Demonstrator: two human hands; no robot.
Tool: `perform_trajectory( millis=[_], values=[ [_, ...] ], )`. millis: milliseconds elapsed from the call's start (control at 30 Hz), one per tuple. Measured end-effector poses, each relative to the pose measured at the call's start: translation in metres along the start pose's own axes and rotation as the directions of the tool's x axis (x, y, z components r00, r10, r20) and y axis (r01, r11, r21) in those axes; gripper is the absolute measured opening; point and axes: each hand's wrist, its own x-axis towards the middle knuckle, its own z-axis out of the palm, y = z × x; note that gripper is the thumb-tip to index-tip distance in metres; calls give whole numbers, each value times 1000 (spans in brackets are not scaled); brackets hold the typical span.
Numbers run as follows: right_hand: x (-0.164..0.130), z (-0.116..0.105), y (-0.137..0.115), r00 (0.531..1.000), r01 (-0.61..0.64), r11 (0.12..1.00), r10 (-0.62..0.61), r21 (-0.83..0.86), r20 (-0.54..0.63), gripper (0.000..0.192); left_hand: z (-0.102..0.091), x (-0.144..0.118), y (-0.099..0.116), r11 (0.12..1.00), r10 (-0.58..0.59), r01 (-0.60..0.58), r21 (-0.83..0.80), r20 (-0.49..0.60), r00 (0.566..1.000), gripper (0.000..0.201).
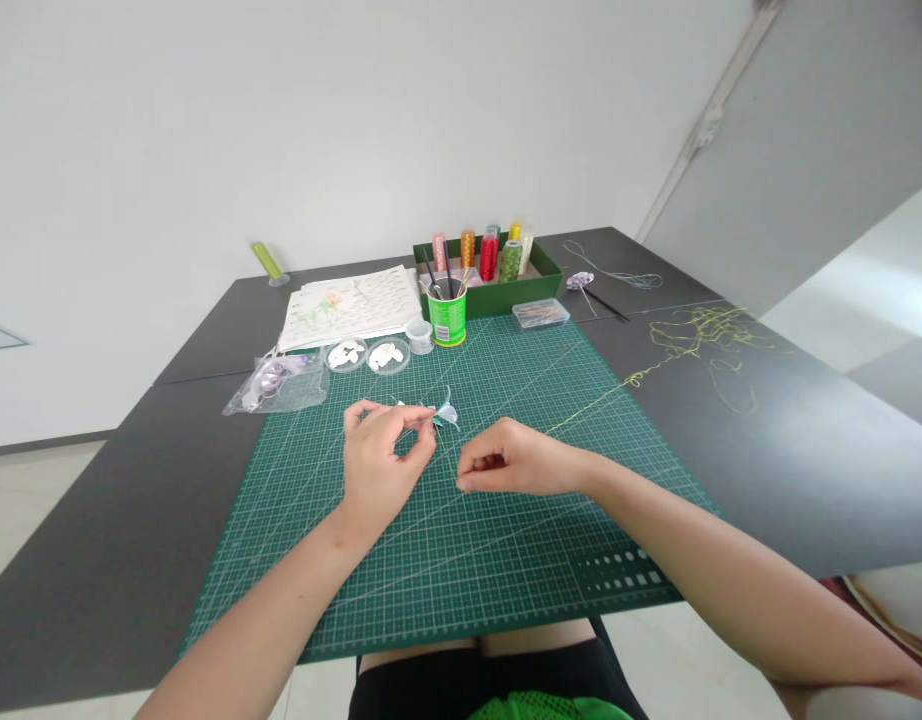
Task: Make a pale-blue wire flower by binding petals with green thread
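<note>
Between the thumb and forefinger of my left hand (390, 450) is a small pale-blue flower (447, 411), its petals showing past the fingertips. My right hand (510, 458) is closed in a pinch just to the right and slightly nearer me. A thin yellow-green thread (592, 405) runs from a loose tangle at the right to behind my right hand. A fine length of it also spans from the flower down to my right fingertips. Both hands are held over the green cutting mat (401, 590). The flower's stem is mostly hidden by my left fingers.
Behind the mat stand a green tin (449, 322) of tools and a green box (506, 297) with thread spools. Two dishes of white pieces (388, 355), a plastic bag (285, 385) and papers (356, 305) lie left. A clear case (540, 314) and purple flower (580, 281) lie right.
</note>
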Motion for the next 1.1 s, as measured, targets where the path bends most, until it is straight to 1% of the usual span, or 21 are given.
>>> perform_trajectory(
  millis=[67,167,233,300,400,433,500,600,700,767,867,967,1033,1100],
  values=[
    [1,0,3,998,-30,992,24,-125,-54,20,0,1,0,987,-125,128,-94,40,991,10],
    [3,0,10,972,-160,929,89,-333,-219,20,2,3,-4,915,-285,310,-258,131,950,10],
    [5,-1,17,945,-224,895,104,-385,-309,20,4,4,-8,846,-346,390,-363,182,920,10],
    [7,-2,24,918,-241,885,73,-399,-390,22,7,3,-11,780,-378,435,-450,215,900,11],
    [7,-3,30,856,-264,886,32,-382,-517,53,10,2,-13,708,-413,485,-514,255,874,12],
    [6,-3,31,841,-264,898,36,-352,-539,62,11,1,-13,691,-425,500,-522,266,865,12],
    [5,-1,30,834,-229,938,51,-260,-550,72,12,1,-10,657,-447,531,-535,290,846,13],
    [4,4,29,860,-122,988,59,-92,-506,79,14,0,-7,601,-472,567,-563,322,821,12],
    [7,11,31,898,-28,992,78,120,-432,80,16,0,-5,561,-479,588,-583,350,805,12],
    [10,17,32,913,27,959,90,281,-398,74,17,0,-5,524,-482,610,-594,384,787,12],
    [15,25,29,907,128,893,71,432,-415,53,18,-1,-2,427,-484,647,-632,445,754,12],
    [19,33,22,893,195,834,67,517,-446,34,19,-2,4,313,-497,677,-667,492,715,14],
    [21,37,18,877,194,808,112,556,-468,28,20,-3,8,240,-523,693,-680,511,682,15],
    [22,41,15,852,187,796,160,575,-498,27,21,-3,10,174,-552,705,-688,525,648,16]
  ],
)
